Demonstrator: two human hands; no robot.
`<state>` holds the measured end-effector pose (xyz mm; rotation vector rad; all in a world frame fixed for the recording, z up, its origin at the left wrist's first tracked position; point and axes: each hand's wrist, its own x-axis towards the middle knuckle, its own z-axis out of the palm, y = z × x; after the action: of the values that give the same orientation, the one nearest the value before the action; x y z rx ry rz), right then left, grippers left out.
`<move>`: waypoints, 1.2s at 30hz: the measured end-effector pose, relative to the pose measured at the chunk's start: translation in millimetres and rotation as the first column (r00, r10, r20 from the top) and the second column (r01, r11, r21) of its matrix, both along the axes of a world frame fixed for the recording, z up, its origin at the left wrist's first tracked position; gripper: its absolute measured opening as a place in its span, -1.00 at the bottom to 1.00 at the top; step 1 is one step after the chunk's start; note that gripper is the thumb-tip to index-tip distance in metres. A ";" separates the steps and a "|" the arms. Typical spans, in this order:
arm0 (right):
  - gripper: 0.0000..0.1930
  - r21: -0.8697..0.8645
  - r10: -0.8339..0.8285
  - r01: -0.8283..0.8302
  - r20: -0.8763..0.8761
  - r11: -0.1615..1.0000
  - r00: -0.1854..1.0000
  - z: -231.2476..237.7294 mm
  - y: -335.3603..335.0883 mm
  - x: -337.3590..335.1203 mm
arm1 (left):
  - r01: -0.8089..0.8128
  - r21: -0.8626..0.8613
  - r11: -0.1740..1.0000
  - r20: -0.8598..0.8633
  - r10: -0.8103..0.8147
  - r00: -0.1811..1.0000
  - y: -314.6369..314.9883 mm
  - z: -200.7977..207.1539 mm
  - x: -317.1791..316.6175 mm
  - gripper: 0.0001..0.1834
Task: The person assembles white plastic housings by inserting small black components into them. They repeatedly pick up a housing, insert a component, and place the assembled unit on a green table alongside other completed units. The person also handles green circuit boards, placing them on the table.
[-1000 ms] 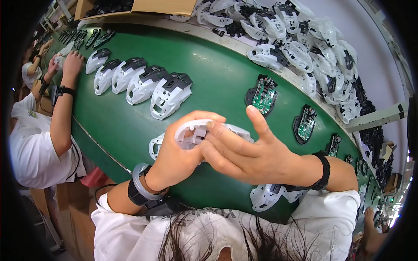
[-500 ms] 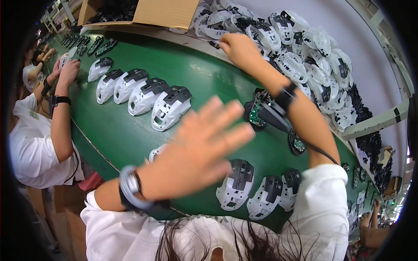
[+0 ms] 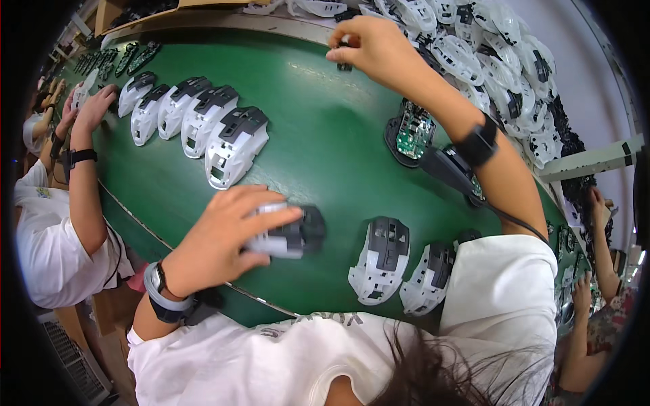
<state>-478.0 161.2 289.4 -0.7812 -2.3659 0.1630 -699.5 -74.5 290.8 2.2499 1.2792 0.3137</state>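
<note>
White-and-black mouse shell (image 3: 288, 233) lies flat on the green conveyor belt (image 3: 325, 142) under the left hand (image 3: 223, 237), whose fingers curl over its back and hold it. Stretched far forward, the right hand (image 3: 369, 44) pinches a small dark part (image 3: 344, 42) between fingertips at the belt's far edge. Glossy moulded shells (image 3: 380, 258) rest just right of the left hand; a green circuit board (image 3: 413, 132) sits under the right forearm. Beyond the right hand lies a heap of white shells (image 3: 501, 54). A co-worker's hand (image 3: 95, 105) works far left.
</note>
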 end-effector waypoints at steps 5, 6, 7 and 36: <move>-0.77 -0.440 -0.032 -0.013 -0.095 0.898 0.995 26.1 -93.1 39.2 | -0.220 -0.311 0.925 0.659 0.377 0.651 1.1 -15.7 -2.5 -0.28; -0.86 -0.692 -0.094 -0.039 -0.154 0.721 0.984 39.6 -118.1 41.7 | -0.260 -0.365 0.894 0.708 0.448 0.546 6.0 -13.6 5.1 -0.35; -0.90 -0.676 -0.050 -0.121 -0.228 0.727 0.972 37.0 -132.4 42.6 | -0.141 -0.503 0.853 0.734 0.507 0.452 13.5 -10.7 14.8 -0.34; -0.78 0.192 0.123 -0.151 0.150 0.970 0.981 19.1 -164.3 18.7 | -0.269 -0.275 0.923 0.815 0.372 0.445 21.3 -4.8 56.7 -0.56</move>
<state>-459.3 -3.1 308.5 -0.5463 -2.5189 -0.0768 -642.8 -53.1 286.0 1.3322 1.0622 1.3010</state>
